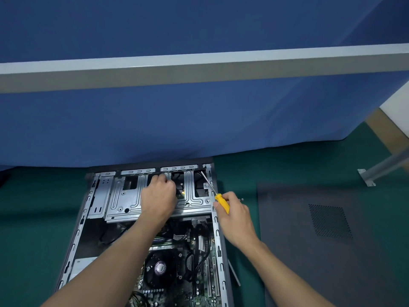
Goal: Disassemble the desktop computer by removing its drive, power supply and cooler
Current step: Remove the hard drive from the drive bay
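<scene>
Open desktop case (74, 235) lies flat on the green surface (33, 207), with its removed side panel (309, 240) at 3 o'clock. The drive cage (124, 196) sits at the case's 12 o'clock end. The cooler (160, 270) is at 6 o'clock, not yet removed.

Left hand (158, 196) rests on the cage, fingers curled into a cut-out. The tips are hidden, so I cannot tell what they clasp. Right hand (234, 216) grips a yellow-handled screwdriver (222, 202), its shaft reaching the cage's 1 o'clock corner. Two loose screws (241, 199) lie just beside that hand.

Risks: the driver tip could slip off the screw head at this slant and strip it. A freed screw could drop onto the board below. The loose screws could be swept away by the wrist.
</scene>
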The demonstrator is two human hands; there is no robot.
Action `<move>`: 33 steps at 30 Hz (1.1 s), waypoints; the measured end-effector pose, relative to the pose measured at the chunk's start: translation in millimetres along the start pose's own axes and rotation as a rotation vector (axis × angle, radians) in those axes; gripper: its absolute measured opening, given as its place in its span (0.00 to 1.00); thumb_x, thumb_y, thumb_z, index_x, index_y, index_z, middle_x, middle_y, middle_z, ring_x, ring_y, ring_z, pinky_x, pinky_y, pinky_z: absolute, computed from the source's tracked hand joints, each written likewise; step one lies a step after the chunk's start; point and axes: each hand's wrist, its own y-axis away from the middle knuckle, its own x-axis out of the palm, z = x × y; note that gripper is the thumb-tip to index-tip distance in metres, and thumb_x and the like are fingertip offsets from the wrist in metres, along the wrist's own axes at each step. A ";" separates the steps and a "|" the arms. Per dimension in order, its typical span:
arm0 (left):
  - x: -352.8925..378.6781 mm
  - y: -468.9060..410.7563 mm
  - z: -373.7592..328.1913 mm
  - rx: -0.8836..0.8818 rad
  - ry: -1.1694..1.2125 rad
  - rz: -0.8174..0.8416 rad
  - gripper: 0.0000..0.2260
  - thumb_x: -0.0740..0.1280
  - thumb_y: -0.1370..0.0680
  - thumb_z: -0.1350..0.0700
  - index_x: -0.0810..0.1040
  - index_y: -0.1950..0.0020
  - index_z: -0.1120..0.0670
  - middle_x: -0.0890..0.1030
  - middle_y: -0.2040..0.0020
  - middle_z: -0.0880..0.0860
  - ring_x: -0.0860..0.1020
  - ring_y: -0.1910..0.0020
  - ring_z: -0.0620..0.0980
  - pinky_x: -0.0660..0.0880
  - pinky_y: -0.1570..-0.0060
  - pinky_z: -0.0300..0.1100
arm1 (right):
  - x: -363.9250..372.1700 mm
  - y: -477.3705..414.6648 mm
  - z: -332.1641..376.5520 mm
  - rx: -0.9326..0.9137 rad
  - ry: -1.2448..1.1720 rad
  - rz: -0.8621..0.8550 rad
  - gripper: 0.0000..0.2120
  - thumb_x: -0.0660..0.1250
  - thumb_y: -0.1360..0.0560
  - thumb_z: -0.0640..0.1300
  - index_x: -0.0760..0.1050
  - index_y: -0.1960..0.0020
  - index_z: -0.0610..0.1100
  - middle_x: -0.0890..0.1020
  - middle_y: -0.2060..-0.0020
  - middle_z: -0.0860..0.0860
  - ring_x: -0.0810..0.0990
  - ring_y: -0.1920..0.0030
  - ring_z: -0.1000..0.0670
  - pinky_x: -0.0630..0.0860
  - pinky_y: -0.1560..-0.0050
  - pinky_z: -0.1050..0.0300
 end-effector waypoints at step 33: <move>-41.8 70.1 -95.3 -0.474 1.599 0.343 0.09 0.67 0.21 0.62 0.85 0.60 0.59 0.82 0.68 0.50 0.78 0.67 0.44 0.76 0.63 0.36 | -32.7 7.9 -1.2 -0.100 -0.009 -0.127 0.02 0.71 0.27 0.47 0.81 0.56 0.50 0.81 0.64 0.54 0.78 0.60 0.49 0.76 0.61 0.53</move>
